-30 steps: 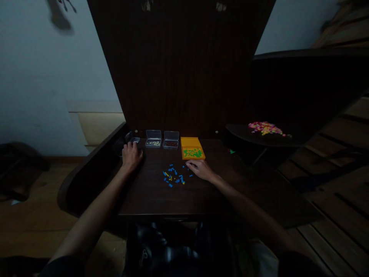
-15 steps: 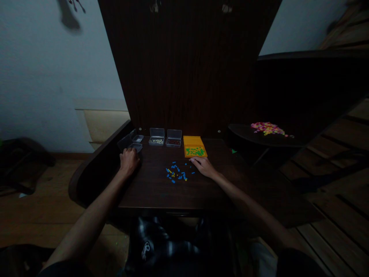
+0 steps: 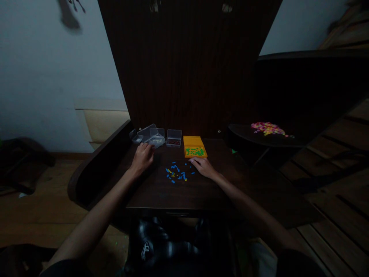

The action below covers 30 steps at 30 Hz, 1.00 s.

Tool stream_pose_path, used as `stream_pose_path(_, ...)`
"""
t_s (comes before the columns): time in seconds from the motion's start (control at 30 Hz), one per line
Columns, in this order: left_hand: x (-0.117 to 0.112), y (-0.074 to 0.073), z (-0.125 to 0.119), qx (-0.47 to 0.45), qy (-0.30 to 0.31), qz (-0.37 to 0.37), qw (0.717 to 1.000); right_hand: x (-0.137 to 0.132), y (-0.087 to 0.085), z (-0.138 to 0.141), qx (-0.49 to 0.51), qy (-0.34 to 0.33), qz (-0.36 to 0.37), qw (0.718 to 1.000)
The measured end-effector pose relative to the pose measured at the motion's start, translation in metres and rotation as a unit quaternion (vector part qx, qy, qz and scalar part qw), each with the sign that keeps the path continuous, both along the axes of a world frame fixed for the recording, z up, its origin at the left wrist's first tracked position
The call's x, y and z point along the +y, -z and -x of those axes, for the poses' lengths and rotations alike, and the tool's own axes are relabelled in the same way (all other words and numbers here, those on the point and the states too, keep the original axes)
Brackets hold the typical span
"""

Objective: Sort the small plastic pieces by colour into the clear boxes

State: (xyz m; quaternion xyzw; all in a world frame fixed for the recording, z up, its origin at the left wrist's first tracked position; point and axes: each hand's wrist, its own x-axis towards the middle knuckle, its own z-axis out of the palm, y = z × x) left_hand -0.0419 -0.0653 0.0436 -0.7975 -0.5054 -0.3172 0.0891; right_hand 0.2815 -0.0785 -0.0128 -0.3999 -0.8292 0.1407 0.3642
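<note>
My left hand (image 3: pixel 143 156) is closed on the edge of a clear plastic box (image 3: pixel 148 133) with its lid raised, held in front of another clear box with pale small pieces (image 3: pixel 156 141). My right hand (image 3: pixel 203 167) lies low on the table just below a yellow-orange box (image 3: pixel 195 151) holding green pieces, its fingers pointing left and seemingly empty. Between the hands lies a loose scatter of small blue pieces (image 3: pixel 183 176), with a few yellow pieces (image 3: pixel 169 171) among them.
A clear box with dark red pieces (image 3: pixel 173 142) stands open at the back of the dark table (image 3: pixel 173 198). Farther left is another small clear box (image 3: pixel 136 137). Pink and yellow pieces (image 3: pixel 268 128) are heaped on a side shelf at right. A dark panel (image 3: pixel 187 77) rises behind.
My left hand has moved right, carrying the clear box from the table's left side to in front of the box with pale pieces. My right hand has stayed in place.
</note>
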Motion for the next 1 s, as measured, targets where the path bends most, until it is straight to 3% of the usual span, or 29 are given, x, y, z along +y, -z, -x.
stream_pose_path(0.17,0.004,0.006,-0.010,0.021,0.143,0.014,0.989,-0.002,-0.002,0.000,-0.008,0.002,0.009,1.000)
stream_pose_path(0.37,0.015,0.023,-0.023,0.050,0.198,0.036,0.978,-0.002,-0.003,0.000,-0.015,-0.002,0.014,1.000)
stream_pose_path(0.73,0.035,0.032,-0.040,0.080,0.245,0.050,0.965,-0.003,-0.005,0.000,-0.032,0.003,0.022,0.999)
stream_pose_path(1.0,0.033,0.037,-0.043,0.036,0.223,0.078,0.971,-0.004,-0.003,0.000,-0.036,0.001,0.021,0.999)
